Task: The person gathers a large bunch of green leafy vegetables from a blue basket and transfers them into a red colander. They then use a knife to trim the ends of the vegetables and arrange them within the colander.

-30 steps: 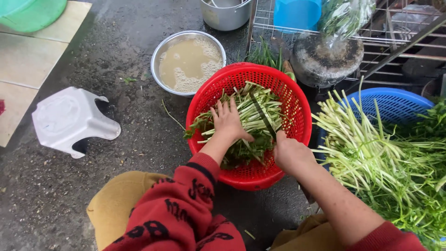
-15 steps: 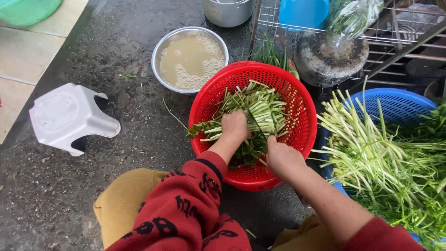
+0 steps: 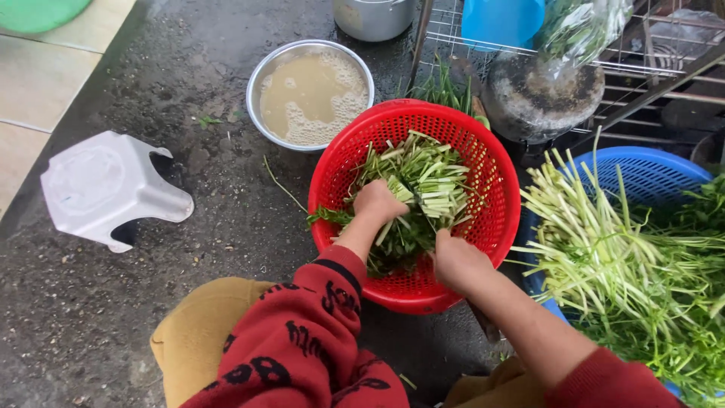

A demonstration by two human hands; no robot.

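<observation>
Wet, dark ground carries a red basket (image 3: 483, 227) of cut green stems (image 3: 430, 181), where the left hand (image 3: 375, 202) is closed in a fist around a bunch of them and the right hand (image 3: 455, 261) is curled shut at the pile's near edge, on something thin and dark that I cannot make out. Right of it, long pale stalks (image 3: 604, 234) hide most of a blue basket (image 3: 657, 170) and run off the edge. Behind, a metal bowl (image 3: 260, 75) holds murky, foamy water, a white stool (image 3: 106, 189) lies tipped at left, and a clear bag of greens (image 3: 578, 26) sits on a wire rack (image 3: 445, 34), cut off at top.
</observation>
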